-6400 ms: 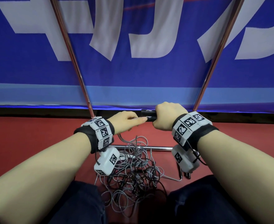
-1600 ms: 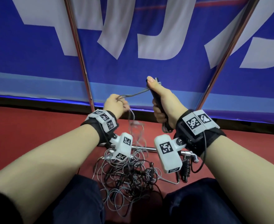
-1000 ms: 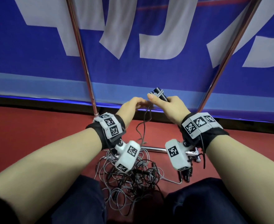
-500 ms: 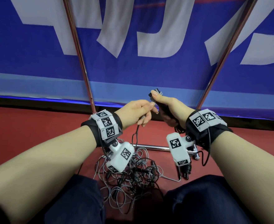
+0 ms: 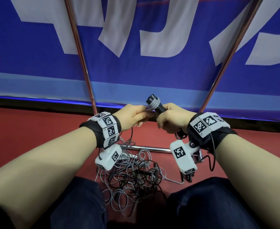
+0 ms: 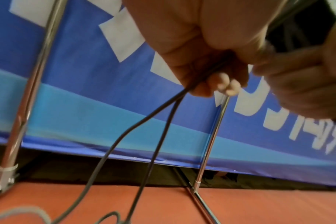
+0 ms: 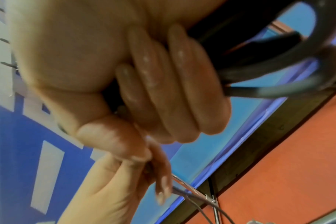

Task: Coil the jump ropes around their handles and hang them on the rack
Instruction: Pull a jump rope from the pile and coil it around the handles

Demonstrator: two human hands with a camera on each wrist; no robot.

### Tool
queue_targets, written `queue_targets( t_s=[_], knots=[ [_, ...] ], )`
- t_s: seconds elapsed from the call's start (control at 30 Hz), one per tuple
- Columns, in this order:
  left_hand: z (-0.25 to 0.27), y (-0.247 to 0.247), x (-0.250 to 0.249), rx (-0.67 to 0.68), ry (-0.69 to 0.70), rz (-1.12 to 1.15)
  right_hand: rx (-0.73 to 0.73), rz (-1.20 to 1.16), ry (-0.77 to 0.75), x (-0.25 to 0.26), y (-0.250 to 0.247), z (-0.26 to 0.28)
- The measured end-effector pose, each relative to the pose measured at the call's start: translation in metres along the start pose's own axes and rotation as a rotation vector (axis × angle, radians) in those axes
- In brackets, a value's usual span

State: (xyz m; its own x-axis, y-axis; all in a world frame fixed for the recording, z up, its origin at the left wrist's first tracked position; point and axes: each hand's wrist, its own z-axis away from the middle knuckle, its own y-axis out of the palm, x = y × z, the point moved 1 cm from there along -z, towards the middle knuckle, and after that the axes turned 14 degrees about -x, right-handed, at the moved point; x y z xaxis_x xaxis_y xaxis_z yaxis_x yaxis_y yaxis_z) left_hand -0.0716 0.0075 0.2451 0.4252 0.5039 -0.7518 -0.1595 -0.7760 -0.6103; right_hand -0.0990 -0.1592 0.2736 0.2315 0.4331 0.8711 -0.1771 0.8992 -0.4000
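Black cylindrical handle at frame centre, a few tight grey turns of thin cord round its top end. Loose grey/black tangle on red floor at lower centre, chrome rack bars behind, blue banner beyond. Right hand fisted round handle, tilted up-left; left hand pinches cord beside the coil.

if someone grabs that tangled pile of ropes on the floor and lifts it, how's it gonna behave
Probably floppy: the pile of ropes lies in loose thin loops on the red floor. Likely to come up as one snarled clump, since grey and black strands cross each other. Seemingly light, as the strand the left hand pinches hangs slack.
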Motion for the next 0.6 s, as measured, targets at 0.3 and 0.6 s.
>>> queue_targets(
  t_s=[0.3,0.6],
  knots=[
    [0.006,-0.002,0.001,0.320,0.122,-0.338,0.231,0.687,-0.152,0.008,0.011,0.020],
    [0.010,0.002,-0.005,0.380,0.334,-0.679,0.395,1.119,-0.111,-0.006,0.040,0.025]
  ],
)
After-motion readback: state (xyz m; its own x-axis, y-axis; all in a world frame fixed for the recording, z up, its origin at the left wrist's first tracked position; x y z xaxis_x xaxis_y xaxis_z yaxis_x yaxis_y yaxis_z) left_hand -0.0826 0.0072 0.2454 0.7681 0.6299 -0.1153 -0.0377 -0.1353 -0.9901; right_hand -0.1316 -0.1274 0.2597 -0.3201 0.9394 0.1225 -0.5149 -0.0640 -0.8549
